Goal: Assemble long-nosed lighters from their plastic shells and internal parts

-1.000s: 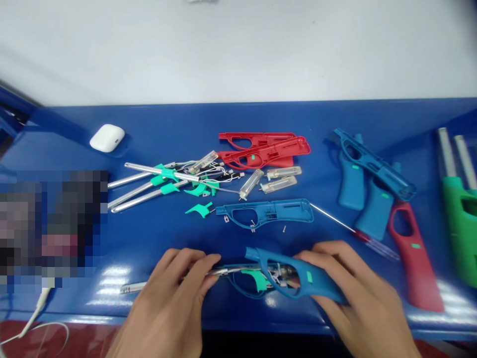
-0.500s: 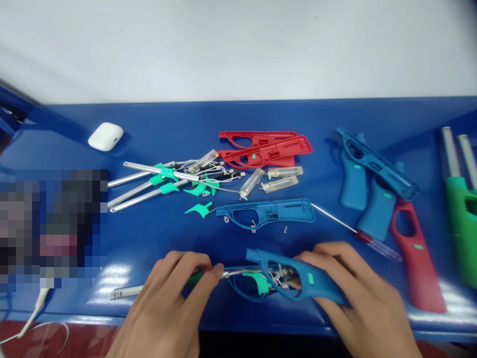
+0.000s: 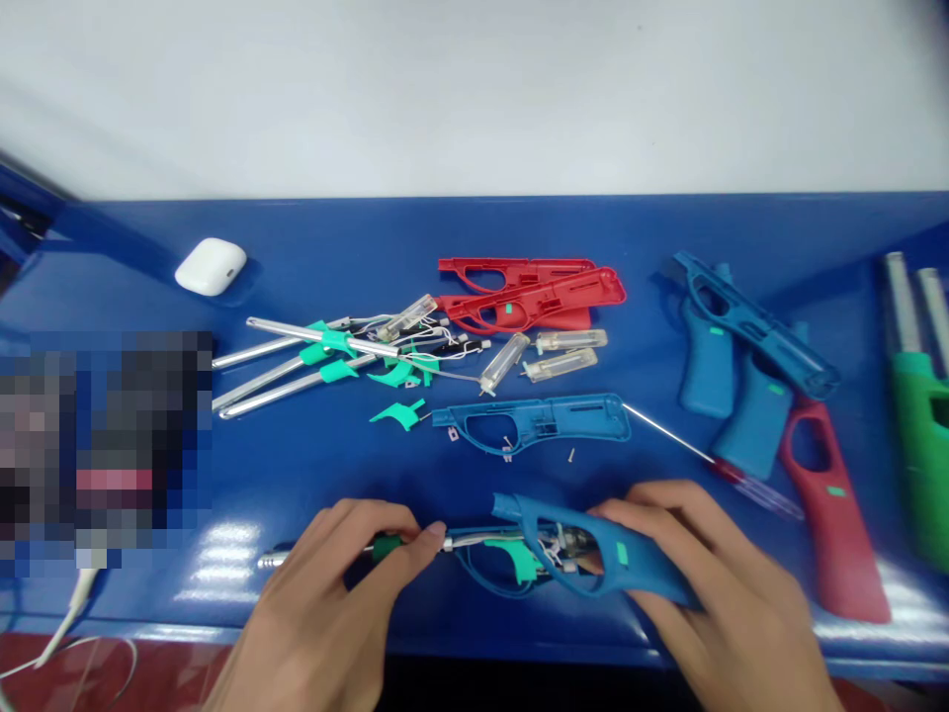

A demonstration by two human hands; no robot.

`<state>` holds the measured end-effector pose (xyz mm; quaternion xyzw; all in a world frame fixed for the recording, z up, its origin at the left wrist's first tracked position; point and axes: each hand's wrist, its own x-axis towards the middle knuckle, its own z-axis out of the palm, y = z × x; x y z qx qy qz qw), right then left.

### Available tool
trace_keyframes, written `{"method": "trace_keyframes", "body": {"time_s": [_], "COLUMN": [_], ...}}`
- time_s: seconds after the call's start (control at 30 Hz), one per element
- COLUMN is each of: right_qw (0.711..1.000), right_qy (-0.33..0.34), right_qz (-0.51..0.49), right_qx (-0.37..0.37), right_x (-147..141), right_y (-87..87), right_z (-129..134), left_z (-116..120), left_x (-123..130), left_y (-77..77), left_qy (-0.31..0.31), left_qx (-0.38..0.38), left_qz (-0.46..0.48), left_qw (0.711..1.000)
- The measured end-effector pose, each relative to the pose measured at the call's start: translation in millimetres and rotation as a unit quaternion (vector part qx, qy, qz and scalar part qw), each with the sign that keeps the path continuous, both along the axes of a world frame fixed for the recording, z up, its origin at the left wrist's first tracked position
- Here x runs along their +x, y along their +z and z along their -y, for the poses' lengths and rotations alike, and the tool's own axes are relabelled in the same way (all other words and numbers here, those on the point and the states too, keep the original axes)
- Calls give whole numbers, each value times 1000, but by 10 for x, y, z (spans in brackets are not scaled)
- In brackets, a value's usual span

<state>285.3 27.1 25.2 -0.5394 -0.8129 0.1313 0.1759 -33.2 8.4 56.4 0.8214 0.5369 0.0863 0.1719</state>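
Near the table's front edge, my left hand [image 3: 333, 593] grips a thin metal rod [image 3: 276, 559] with a dark green collar [image 3: 386, 547], thumb and fingers pressed together. My right hand [image 3: 712, 583] is closed around the handle end of a blue lighter shell half [image 3: 652, 559]. Under that shell, slightly offset, lies a second blue half, mostly covered. Between the two show a green trigger [image 3: 521, 560], white wires and a clear part. Just beyond my hands, an open blue shell half [image 3: 585, 417] lies on the table beside a loose green trigger [image 3: 400, 414] and small screws.
Metal tubes [image 3: 282, 388] with green collars lie at centre left, clear tanks [image 3: 563, 364] and red shells [image 3: 549, 297] behind. A screwdriver [image 3: 741, 480], blue shells [image 3: 752, 415], a red shell [image 3: 845, 534] and green lighters [image 3: 919, 425] are on the right. A white case [image 3: 212, 267] sits back left.
The metal tube's far end, previously left of my left hand, has given way to a thinner rod tip nearer the hand. My left hand has shifted slightly left; the right hand keeps its hold.
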Motion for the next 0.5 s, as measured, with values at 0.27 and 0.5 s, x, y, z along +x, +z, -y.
{"method": "trace_keyframes", "body": {"time_s": [0.27, 0.5], "right_qw": [1000, 1000], "right_qy": [-5, 2], "right_qz": [-16, -3], "right_qx": [-4, -4], "right_x": [-7, -10], "right_y": [7, 16], "right_z": [-10, -19], "left_z": [-15, -41], "left_x": [20, 77], "left_y": [-14, -12], "left_qy": [-27, -27], "left_qx": [23, -2], "left_qz": [14, -4], "left_qw": [999, 1000]}}
